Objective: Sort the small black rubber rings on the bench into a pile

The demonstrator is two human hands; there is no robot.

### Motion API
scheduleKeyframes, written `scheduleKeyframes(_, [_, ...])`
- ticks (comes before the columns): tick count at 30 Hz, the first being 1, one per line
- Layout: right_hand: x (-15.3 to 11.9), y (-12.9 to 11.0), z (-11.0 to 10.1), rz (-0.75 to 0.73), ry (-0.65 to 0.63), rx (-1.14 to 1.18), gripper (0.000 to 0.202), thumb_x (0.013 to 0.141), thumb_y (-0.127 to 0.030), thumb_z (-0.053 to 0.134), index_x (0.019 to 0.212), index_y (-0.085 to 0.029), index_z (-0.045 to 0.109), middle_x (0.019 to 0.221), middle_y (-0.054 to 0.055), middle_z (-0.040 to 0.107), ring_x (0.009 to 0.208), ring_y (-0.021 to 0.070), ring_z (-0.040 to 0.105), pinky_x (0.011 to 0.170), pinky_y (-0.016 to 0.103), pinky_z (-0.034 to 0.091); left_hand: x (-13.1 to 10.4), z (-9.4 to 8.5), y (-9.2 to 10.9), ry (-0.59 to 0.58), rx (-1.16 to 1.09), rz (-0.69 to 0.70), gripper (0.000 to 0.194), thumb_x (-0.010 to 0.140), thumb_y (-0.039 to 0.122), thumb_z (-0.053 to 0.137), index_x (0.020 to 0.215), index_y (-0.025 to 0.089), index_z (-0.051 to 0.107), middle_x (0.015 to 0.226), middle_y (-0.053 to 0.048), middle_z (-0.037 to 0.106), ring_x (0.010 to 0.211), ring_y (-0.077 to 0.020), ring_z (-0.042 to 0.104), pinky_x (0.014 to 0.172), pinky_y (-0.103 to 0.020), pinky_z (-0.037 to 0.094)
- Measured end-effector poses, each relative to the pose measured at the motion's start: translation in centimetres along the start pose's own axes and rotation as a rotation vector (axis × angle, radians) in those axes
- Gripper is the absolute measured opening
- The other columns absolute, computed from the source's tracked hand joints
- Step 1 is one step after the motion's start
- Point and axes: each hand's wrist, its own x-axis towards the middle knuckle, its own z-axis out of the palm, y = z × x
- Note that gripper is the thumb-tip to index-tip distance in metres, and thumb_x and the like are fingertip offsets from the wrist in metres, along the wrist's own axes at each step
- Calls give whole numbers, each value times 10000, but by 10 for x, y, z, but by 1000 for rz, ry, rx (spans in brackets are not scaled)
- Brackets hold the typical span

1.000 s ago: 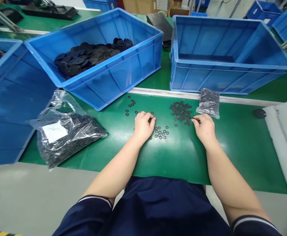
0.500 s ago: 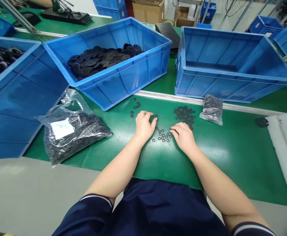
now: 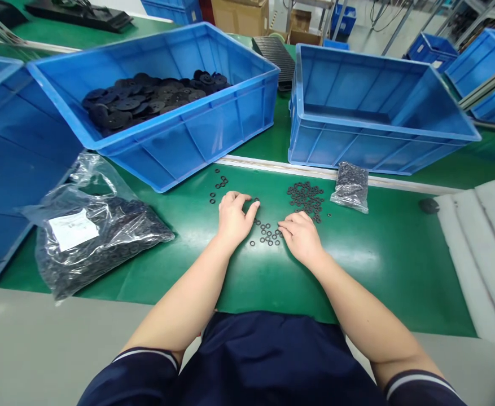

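Note:
On the green table my left hand [image 3: 235, 219] rests with its thumb and forefinger apart, nothing held between them. A small black ring [image 3: 256, 199] lies by its fingertips. Several loose black rings [image 3: 268, 233] are scattered between my two hands. My right hand [image 3: 301, 235] is at the right edge of this group, thumb and forefinger pinched together; whatever they may hold is too small to make out. Just beyond it lies a denser pile of the same rings [image 3: 305, 195]. A few more rings [image 3: 222, 183] sit apart, past my left hand.
A clear bag of black parts [image 3: 112, 237] lies at left, and a small filled bag [image 3: 350, 189] at right. Behind stand a blue bin of black discs [image 3: 188, 132] and another blue bin [image 3: 382, 144]. White foam rolls [image 3: 476, 242] edge the right side.
The view has turned a little to the right, so everything appears shifted left. My hands and the rings keep nearly the same places on the table.

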Motion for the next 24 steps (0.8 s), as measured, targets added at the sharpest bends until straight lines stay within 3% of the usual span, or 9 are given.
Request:
scheduleKeyframes(6, [-2, -6, 0, -9, -37, -171, 191, 962, -214, 584, 960, -211, 775, 942, 75, 677, 900, 223, 486, 764, 345, 373, 0, -2, 1, -11, -17, 10, 313, 963, 454, 535, 975, 185, 696, 1011, -103, 611, 1009, -269, 577, 937, -435, 457])
scheduleKeyframes(10, [-8, -12, -4, -22, -58, -326, 240, 996, -207, 522, 1088, -199, 744, 975, 90, 674, 936, 236, 468, 758, 362, 324, 0, -3, 4, -16, -9, 16, 341, 977, 462, 499, 965, 185, 699, 1007, -104, 612, 1012, -269, 573, 949, -440, 451])
scheduleKeyframes(17, [-21, -24, -14, -66, -104, -499, 339, 984, -148, 487, 1279, -156, 654, 1242, 159, 622, 1073, 278, 444, 866, 422, 288, -2, -4, 5, -30, 1, 19, 362, 989, 464, 482, 988, 179, 705, 1027, -108, 611, 1047, -275, 562, 976, -443, 438])
scheduleKeyframes(21, [-19, -15, -17, 12, -57, -520, 310, 985, -158, 471, 1203, -154, 690, 1222, 153, 634, 1064, 280, 444, 859, 423, 282, -2, -6, 7, -49, 3, 10, 374, 989, 489, 481, 1007, 189, 703, 1057, -113, 617, 1074, -279, 558, 986, -452, 425])
scheduleKeyframes(24, [-14, 5, -25, 130, 21, -471, 296, 994, -220, 458, 1089, -177, 735, 1115, 129, 668, 1003, 274, 454, 811, 405, 295, -3, -7, 9, -67, 12, 11, 371, 980, 497, 500, 1026, 189, 702, 1094, -119, 623, 1088, -288, 554, 975, -458, 424])
